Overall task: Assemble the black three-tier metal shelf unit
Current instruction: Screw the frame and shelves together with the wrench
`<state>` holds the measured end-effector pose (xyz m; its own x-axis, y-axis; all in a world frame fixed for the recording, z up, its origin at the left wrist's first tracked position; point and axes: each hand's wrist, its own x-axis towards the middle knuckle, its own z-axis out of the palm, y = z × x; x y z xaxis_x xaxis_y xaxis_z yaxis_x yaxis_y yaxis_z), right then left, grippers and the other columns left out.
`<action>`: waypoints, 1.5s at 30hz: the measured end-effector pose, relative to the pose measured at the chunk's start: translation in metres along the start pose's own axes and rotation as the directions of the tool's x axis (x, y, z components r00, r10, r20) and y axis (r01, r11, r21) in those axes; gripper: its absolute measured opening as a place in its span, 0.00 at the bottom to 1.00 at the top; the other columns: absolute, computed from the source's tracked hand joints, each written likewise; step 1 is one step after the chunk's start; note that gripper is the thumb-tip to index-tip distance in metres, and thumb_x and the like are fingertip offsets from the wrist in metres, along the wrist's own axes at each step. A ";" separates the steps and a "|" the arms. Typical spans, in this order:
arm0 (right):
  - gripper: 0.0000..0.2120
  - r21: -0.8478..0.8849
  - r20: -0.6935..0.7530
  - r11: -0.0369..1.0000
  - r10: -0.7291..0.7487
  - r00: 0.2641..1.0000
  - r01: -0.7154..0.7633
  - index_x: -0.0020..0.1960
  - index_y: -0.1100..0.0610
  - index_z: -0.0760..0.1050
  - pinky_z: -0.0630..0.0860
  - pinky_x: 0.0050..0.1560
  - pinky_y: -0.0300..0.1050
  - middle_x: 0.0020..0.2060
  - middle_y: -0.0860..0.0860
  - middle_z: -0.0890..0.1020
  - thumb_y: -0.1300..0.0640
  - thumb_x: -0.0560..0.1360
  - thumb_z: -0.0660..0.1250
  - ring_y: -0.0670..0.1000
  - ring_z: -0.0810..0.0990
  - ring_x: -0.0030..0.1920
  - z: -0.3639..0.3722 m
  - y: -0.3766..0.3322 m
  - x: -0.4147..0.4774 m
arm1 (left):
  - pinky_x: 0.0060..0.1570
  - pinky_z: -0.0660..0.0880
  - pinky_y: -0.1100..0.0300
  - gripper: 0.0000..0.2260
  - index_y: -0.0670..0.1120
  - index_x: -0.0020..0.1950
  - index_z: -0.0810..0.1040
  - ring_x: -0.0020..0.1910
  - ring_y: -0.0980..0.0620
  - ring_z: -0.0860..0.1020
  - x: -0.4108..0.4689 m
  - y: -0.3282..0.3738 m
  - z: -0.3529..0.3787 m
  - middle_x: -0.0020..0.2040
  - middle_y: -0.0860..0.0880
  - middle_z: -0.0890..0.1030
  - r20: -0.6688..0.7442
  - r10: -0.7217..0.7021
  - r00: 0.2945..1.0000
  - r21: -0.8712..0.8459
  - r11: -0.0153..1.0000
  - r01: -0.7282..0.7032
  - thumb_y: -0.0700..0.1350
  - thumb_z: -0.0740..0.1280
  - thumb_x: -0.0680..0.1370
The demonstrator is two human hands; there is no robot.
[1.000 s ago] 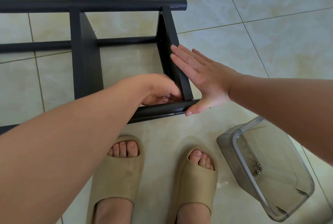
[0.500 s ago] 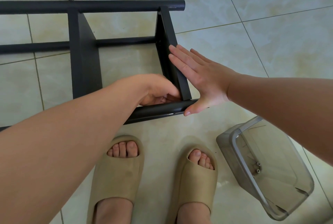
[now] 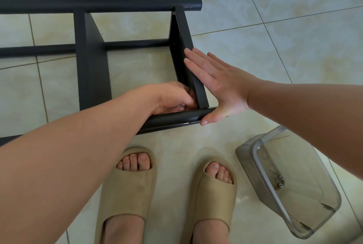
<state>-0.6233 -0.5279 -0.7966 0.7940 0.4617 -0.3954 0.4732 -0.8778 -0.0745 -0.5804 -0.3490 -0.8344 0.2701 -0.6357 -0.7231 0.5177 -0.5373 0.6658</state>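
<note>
Black shelf unit [image 3: 92,67] sideways, open tile [image 3: 275,47] past its end. Presses flat right hand [image 3: 222,84] on end panel [image 3: 181,33]; curls left hand [image 3: 172,98] inside corner, grasp unclear.

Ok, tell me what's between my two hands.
In the head view, the end shelf panel stands between them: the right hand presses flat on its outer face, and the left hand curls at its inner near corner.

The left hand [image 3: 172,98] covers its own fingertips; the shelf unit [image 3: 92,67] runs off the left edge.
</note>
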 end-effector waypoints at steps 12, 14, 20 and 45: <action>0.68 -0.004 -0.002 1.000 0.000 1.000 0.000 0.81 0.57 0.33 0.36 0.80 0.52 0.80 0.53 0.33 0.17 0.60 0.57 0.52 0.31 0.80 0.001 0.000 0.000 | 0.46 0.78 0.57 0.10 0.42 0.47 0.82 0.37 0.51 0.82 0.004 -0.001 0.001 0.38 0.47 0.84 0.058 -0.087 0.995 -0.073 0.993 0.091 0.40 0.62 0.81; 0.67 -0.007 -0.003 1.000 0.000 1.000 0.000 0.81 0.57 0.32 0.37 0.80 0.53 0.80 0.53 0.32 0.17 0.61 0.57 0.52 0.32 0.80 0.001 0.000 0.000 | 0.45 0.78 0.58 0.09 0.42 0.52 0.83 0.39 0.51 0.82 0.003 0.001 -0.001 0.45 0.45 0.84 0.083 -0.122 0.989 -0.007 0.992 0.123 0.41 0.63 0.81; 0.67 -0.006 -0.009 1.000 0.001 1.000 -0.001 0.81 0.57 0.33 0.37 0.80 0.53 0.80 0.53 0.33 0.16 0.61 0.56 0.53 0.33 0.80 0.001 0.000 0.001 | 0.52 0.76 0.50 0.05 0.41 0.48 0.83 0.43 0.43 0.80 0.004 -0.001 -0.004 0.40 0.44 0.84 0.035 -0.077 0.996 0.073 0.995 0.074 0.39 0.67 0.78; 0.67 -0.012 0.002 1.000 0.014 1.000 -0.014 0.81 0.57 0.33 0.37 0.80 0.53 0.80 0.53 0.33 0.17 0.61 0.56 0.52 0.31 0.80 0.000 -0.003 0.000 | 0.38 0.75 0.58 0.09 0.45 0.38 0.82 0.31 0.50 0.78 0.007 -0.006 -0.005 0.30 0.48 0.80 0.007 0.002 1.000 0.071 0.997 -0.002 0.35 0.67 0.76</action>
<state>-0.6244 -0.5254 -0.7968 0.8000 0.4488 -0.3982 0.4662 -0.8828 -0.0583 -0.5780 -0.3473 -0.8445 0.2651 -0.6409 -0.7204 0.4579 -0.5738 0.6790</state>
